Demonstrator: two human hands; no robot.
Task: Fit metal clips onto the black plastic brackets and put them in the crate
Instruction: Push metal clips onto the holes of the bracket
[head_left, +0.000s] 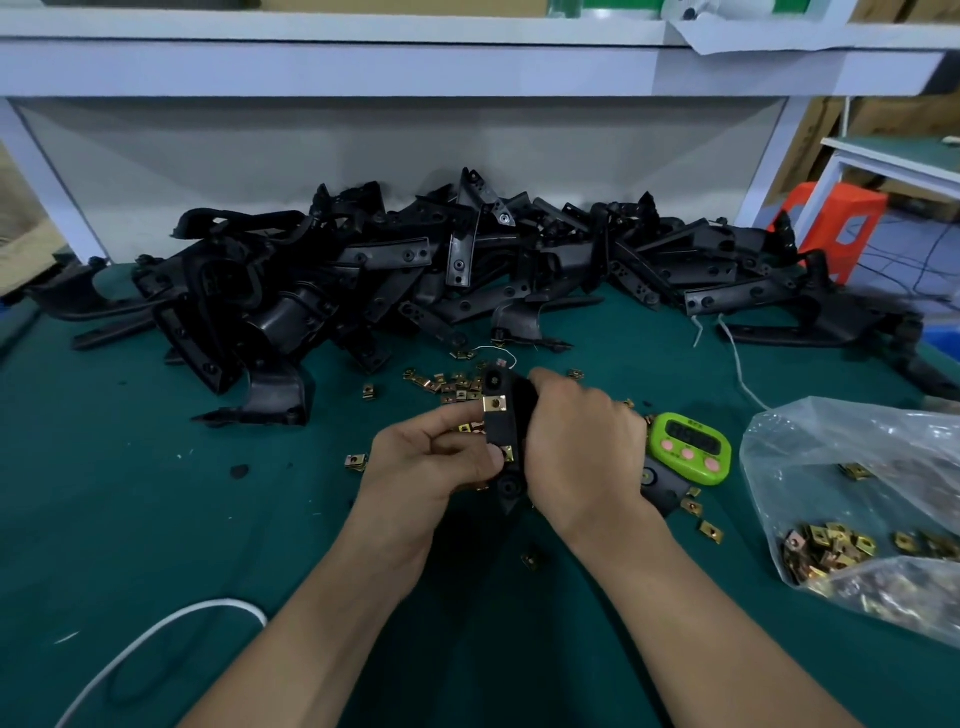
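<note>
Right hand (582, 447) wrapped round a black bracket (506, 431), held up just left of the green timer (690, 448). Left hand (431, 457) pinches a metal clip (508, 454) at the bracket's lower end. A second clip (494, 404) is already seated higher up. Loose clips (452, 387) lie scattered left of the timer, a clip bag (852, 509) sits to its right, and the bracket pile (415, 270) is well behind it.

left hand (431, 457): fingers pinching | right hand (582, 441): fingers curled, gripping
</note>
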